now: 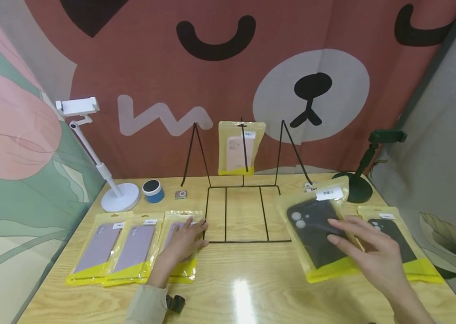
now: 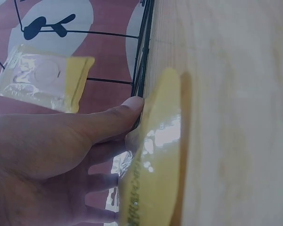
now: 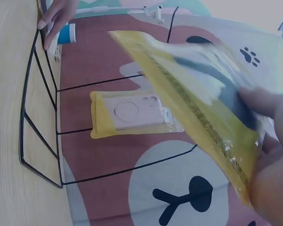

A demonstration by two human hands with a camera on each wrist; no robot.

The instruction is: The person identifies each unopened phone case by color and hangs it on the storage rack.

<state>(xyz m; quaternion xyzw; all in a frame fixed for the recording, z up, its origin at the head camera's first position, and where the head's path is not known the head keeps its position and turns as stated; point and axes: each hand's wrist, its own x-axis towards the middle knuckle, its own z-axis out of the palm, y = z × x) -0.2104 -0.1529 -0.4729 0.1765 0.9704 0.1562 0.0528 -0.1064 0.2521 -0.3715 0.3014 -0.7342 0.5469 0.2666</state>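
Observation:
My right hand [image 1: 367, 247] pinches a yellow-edged clear pouch [image 1: 313, 270] by its right side, raised and tilted over the table. Inside is a black phone case [image 1: 313, 243]. Over the rightmost of three pouched purple phone cases rests my left hand [image 1: 183, 243], its fingers spread on that pouch [image 1: 185, 272]. The thumb and index fingertip lie at the left edge of a black wire display rack [image 1: 225, 216]. A pouch with a pink phone case [image 1: 238, 153] hangs from the rack's middle hook, also visible in the right wrist view [image 3: 127, 113].
Two more pouched purple cases [image 1: 96, 247] overlap at left; another pouched black case [image 1: 398, 238] lies at right. Behind stand a white phone stand [image 1: 120, 198], a blue cylinder [image 1: 154, 192], a small square gadget [image 1: 181, 195] and a dark green stand [image 1: 357, 186].

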